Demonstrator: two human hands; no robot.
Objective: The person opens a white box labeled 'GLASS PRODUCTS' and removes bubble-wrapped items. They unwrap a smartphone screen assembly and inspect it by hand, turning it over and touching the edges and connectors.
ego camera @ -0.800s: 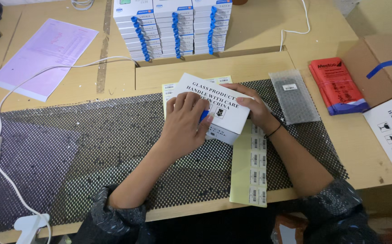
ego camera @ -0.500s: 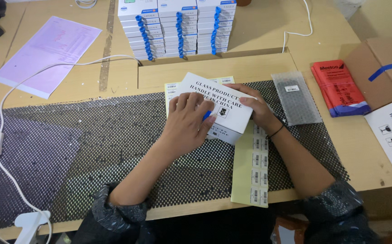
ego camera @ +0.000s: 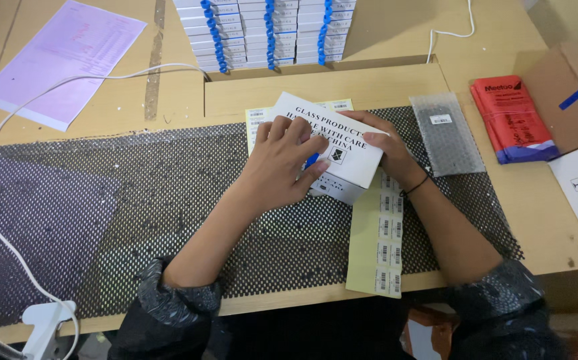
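Small white box point(ego camera: 342, 150) near the middle of the desk point(ego camera: 395, 80) on black mesh matting point(ego camera: 135, 200), left hand point(ego camera: 282, 167) flat on its top, right hand point(ego camera: 385, 150) cupping its far side (both gripping it), barcode label sheet point(ego camera: 379, 247) just beside, toward the front edge

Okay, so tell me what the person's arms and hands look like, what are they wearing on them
Both forearms are bare, with dark sleeves in a small pale speckled print pushed up near the elbows: the left sleeve and the right sleeve. The left hand wears no glove, and no ring shows. The right hand is also ungloved, with a thin black band around its wrist.
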